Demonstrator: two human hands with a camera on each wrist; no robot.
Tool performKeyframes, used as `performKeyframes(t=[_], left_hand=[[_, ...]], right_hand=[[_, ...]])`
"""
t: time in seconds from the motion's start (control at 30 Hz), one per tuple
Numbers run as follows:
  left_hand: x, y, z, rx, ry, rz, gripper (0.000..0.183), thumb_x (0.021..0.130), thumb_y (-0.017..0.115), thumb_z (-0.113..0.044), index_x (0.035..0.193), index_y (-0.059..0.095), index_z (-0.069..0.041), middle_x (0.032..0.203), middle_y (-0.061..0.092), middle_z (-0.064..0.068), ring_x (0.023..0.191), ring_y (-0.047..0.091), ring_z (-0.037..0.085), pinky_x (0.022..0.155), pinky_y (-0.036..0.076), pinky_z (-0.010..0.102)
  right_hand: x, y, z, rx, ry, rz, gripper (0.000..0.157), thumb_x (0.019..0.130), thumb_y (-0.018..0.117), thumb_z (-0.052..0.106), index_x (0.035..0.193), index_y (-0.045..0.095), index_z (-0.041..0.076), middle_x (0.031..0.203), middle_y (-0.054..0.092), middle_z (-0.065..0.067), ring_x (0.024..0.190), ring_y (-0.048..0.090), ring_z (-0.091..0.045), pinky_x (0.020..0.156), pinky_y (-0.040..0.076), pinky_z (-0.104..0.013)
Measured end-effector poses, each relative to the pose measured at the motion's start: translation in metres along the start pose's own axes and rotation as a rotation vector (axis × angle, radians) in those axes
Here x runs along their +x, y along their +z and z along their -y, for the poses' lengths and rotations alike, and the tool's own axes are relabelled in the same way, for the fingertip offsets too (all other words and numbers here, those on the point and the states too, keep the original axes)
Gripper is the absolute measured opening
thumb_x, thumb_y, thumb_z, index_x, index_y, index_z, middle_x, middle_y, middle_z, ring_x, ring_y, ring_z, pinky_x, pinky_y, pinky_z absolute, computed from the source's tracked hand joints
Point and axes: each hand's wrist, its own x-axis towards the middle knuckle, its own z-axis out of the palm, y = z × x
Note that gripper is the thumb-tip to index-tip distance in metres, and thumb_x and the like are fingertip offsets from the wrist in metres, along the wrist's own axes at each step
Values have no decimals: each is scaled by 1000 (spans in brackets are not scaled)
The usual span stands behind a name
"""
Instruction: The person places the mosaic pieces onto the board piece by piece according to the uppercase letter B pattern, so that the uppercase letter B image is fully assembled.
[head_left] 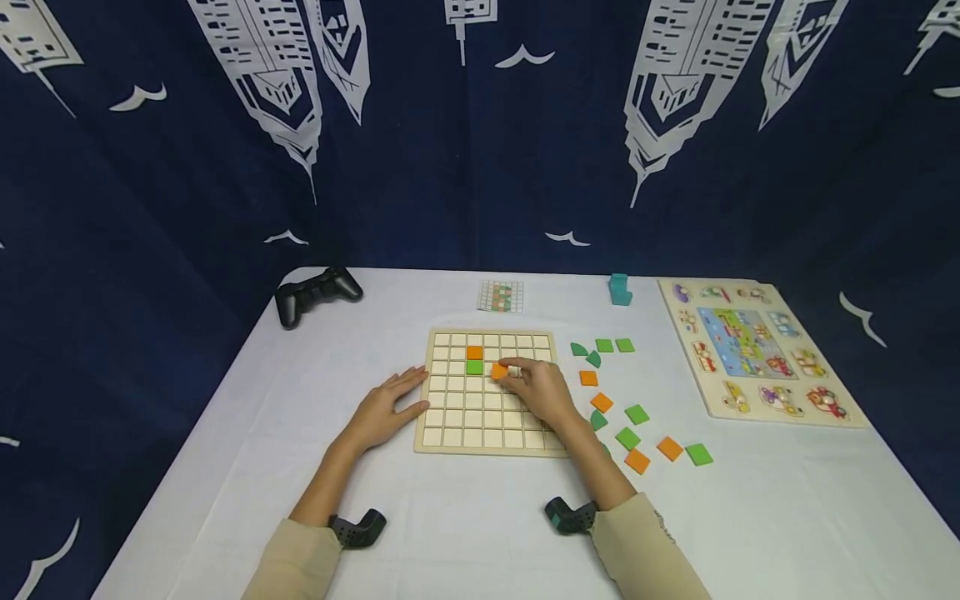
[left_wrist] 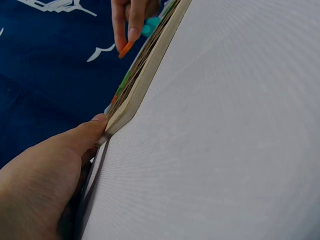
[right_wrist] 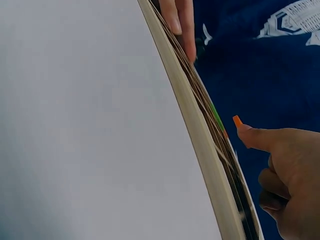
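Note:
My right hand (head_left: 538, 387) pinches an orange square tile (head_left: 499, 372) over the wooden grid board (head_left: 442, 437); the right wrist view shows this tile (right_wrist: 237, 120) raised above the board's surface. My left hand (head_left: 386, 410) rests at the board's left edge, fingers extended and touching the frame. In the left wrist view its thumb (left_wrist: 92, 131) lies against the board's corner. Two tiles sit in neighbouring cells of the board: an orange square (head_left: 475, 352) and, just below it, a green square (head_left: 475, 367).
Loose green squares (head_left: 637, 414), orange squares (head_left: 671, 448) and dark green rounded pieces (head_left: 579, 349) lie right of the board. Behind it is a small pattern card (head_left: 501, 297). A game controller (head_left: 318, 293), a teal block (head_left: 619, 290) and a picture puzzle (head_left: 757, 354) stand farther out.

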Motion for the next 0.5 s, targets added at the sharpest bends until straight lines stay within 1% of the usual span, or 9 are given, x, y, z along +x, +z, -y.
performKeyframes(t=[0.13,0.2,0.37,0.5], left_hand=[[0,0,0,-3,3,1,56,89,60,-39,135,48,-11,141,41,0,133,31,21,110,23,44],[0,0,-1,-5,3,2,56,89,60,-39,135,48,-11,141,41,0,133,31,20,110,23,43],[1,0,-1,-1,-1,6,55,89,61,-38,135,48,-12,142,40,0,133,31,21,110,23,44],[1,-1,-1,7,-4,4,55,89,61,-38,135,49,-12,142,41,-1,133,32,21,110,23,43]], right_hand=[[4,13,11,18,-20,88,30,82,71,23,109,69,9,43,30,7,39,21,-6,37,21,-19],[5,17,15,3,-20,116,30,82,71,24,108,69,10,44,31,7,40,22,-6,38,22,-19],[7,22,19,-37,-5,137,29,81,72,25,107,70,12,45,32,7,42,22,-6,40,22,-20],[8,23,19,-50,-14,141,30,82,71,28,107,70,13,44,32,7,41,23,-6,41,24,-21]])
